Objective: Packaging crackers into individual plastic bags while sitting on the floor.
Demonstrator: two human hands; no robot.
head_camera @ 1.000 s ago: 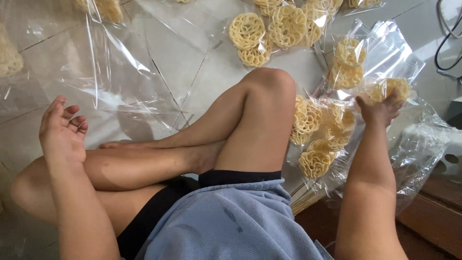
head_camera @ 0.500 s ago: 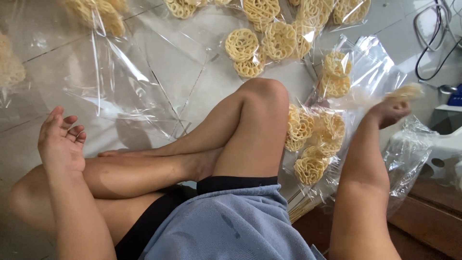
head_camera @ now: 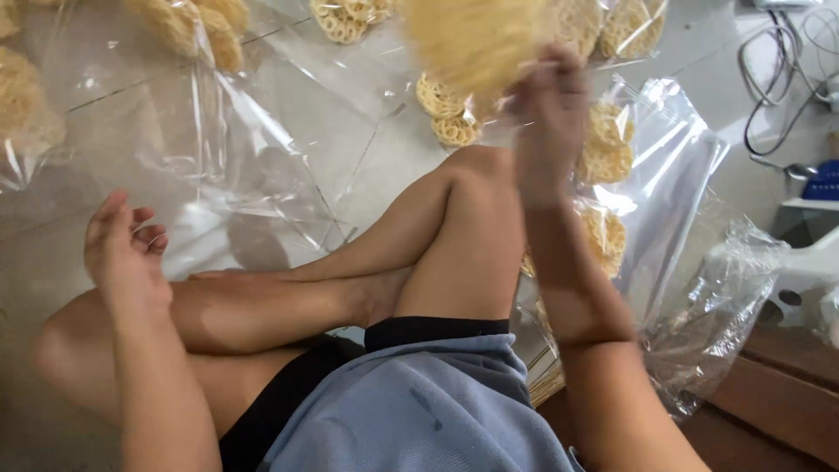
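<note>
The right hand (head_camera: 549,114) is raised above the bent knee (head_camera: 476,175), fingers closed around a blurred yellow cracker (head_camera: 476,35). The left hand (head_camera: 122,249) rests empty and loosely open, well left of the knee. Clear plastic bags (head_camera: 664,166) of crackers lie beyond the knee.

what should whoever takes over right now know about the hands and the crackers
Right hand: raised, fingers closed on a yellow lattice cracker, blurred by motion.
Left hand: empty, fingers loosely curled, resting over the knee.
More crackers sit in an open clear bag on the right; others lie on clear plastic sheet ahead.
Done: one cracker lifted from the bag side.
Left: it is not set down yet.
</note>
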